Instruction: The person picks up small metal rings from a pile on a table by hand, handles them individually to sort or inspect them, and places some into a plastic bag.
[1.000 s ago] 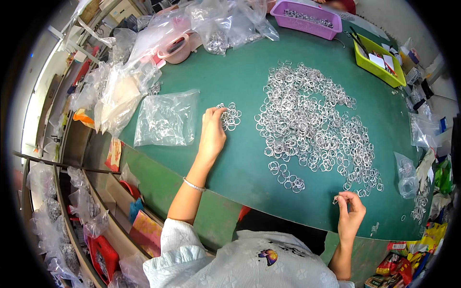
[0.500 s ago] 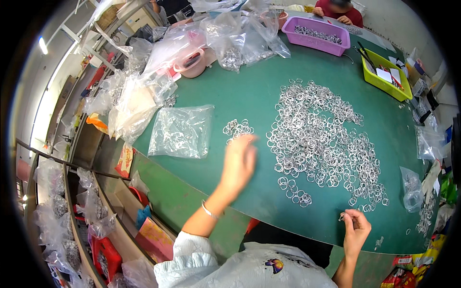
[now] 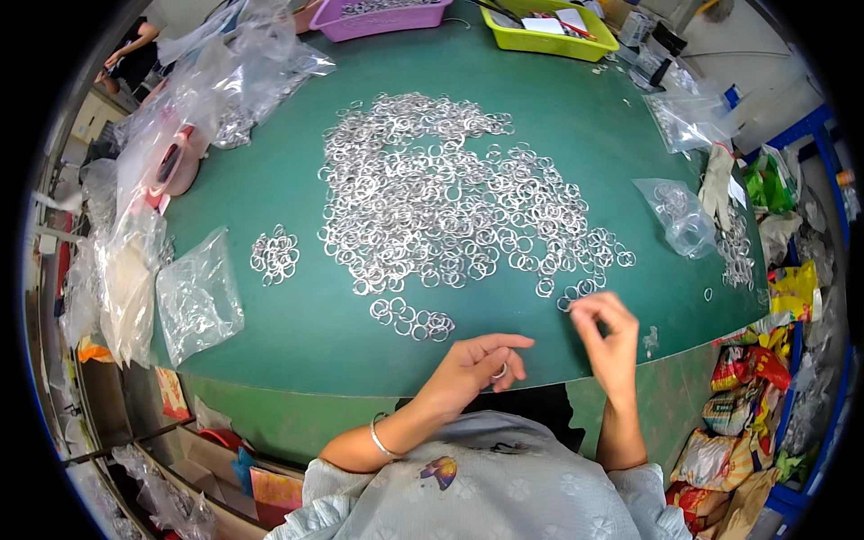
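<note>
A large heap of silver metal rings point(image 3: 423, 207) is spread over the green table. My left hand point(image 3: 477, 367) hovers near the table's front edge, index finger stretched out, with a metal ring point(image 3: 500, 370) at its thumb and curled fingers. My right hand point(image 3: 612, 337) is bent at the heap's near right edge. Its pinched fingertips meet a few metal rings point(image 3: 576, 292) there. A small cluster of rings point(image 3: 414, 320) lies in front of the heap, and a separate small pile of rings point(image 3: 274, 255) sits to the left.
A flat clear plastic bag point(image 3: 202, 297) lies at the left, beside more bags and a pink basket point(image 3: 175, 166). A purple bin point(image 3: 382, 20) and a yellow-green tray point(image 3: 549, 36) stand at the far side. Bagged rings point(image 3: 675, 211) lie at the right.
My view has turned to the right. My left hand has come back from the small left pile toward my body. My right hand has moved up to the heap's near edge.
</note>
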A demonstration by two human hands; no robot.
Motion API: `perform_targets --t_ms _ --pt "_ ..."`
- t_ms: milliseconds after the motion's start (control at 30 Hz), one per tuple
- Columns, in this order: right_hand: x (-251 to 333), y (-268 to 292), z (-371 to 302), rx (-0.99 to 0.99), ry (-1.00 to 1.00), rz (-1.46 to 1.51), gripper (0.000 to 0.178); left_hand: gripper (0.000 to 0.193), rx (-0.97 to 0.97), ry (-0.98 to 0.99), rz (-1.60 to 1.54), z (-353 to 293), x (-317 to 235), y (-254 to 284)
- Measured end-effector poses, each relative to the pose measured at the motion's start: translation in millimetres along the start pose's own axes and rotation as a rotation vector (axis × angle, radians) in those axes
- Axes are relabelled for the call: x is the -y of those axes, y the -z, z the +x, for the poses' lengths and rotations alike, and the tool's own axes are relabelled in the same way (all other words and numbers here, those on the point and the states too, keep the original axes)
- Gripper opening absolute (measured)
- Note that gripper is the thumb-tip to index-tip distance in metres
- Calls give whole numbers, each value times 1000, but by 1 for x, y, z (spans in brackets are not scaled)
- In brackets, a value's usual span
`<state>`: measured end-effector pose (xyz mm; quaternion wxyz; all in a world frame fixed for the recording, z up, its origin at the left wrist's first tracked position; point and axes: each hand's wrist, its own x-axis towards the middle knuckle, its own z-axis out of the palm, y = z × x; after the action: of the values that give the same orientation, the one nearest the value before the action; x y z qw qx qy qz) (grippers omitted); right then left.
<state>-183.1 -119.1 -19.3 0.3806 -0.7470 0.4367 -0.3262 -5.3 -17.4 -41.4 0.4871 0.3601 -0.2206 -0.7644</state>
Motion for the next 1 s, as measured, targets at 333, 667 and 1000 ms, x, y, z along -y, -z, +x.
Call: perform_targets --t_ms 333,667,1000 --pt "-17 -12 3 -110 222 -525 24 26 -135 -101 39 12 2 -12" --pt "17 -16 -16 16 -197 578 12 24 -166 -292 91 13 -8 -30" --pt "33 -15 -21 63 -200 796 8 20 -205 -257 89 5 -18 -38"
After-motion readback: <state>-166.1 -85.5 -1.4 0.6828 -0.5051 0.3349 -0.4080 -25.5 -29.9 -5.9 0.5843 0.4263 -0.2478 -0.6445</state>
